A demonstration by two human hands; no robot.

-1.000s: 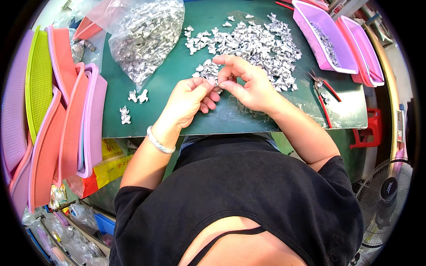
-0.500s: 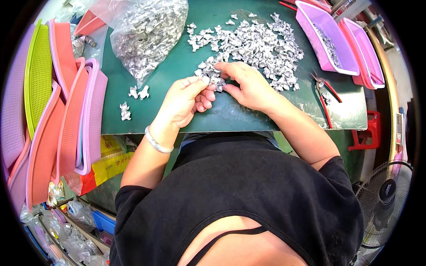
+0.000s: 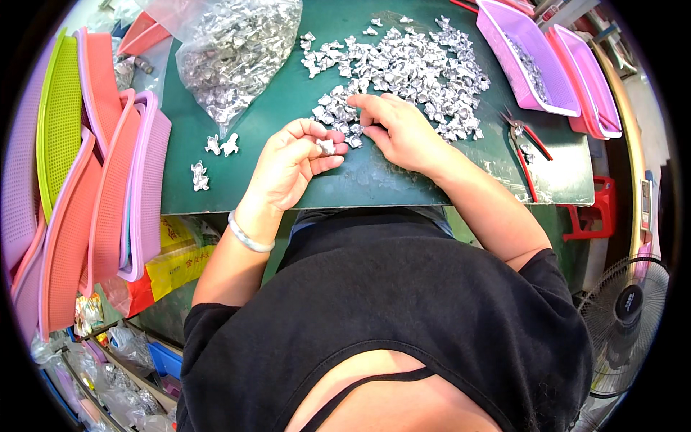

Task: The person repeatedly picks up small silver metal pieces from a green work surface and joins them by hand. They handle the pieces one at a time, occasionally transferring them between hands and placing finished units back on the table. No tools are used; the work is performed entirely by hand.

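My left hand [image 3: 291, 162] is closed, its thumb and fingers gripping a small silver metal figurine [image 3: 326, 147] just above the table's near part. My right hand [image 3: 403, 133] reaches to the edge of a loose heap of like silver figurines [image 3: 335, 108]. Its thumb and forefinger are apart at the heap, and the other fingers are partly hidden behind them. The heap joins a wide spread of the same pieces [image 3: 425, 68] farther back. On the left of the green table [image 3: 237, 183] lie three separate figurines [image 3: 200, 176].
A clear plastic bag [image 3: 234, 65] full of metal pieces stands at the back left. Red-handled pliers [image 3: 522, 147] lie at the right, near a purple basket [image 3: 529, 65] with pieces inside. Stacked plastic baskets [image 3: 108, 187] line the left side; a fan [image 3: 626, 317] stands lower right.
My left hand has drawn back slightly left, away from the heap, and turned so the figurine in its fingers shows. My right hand has stayed by the heap with little movement.
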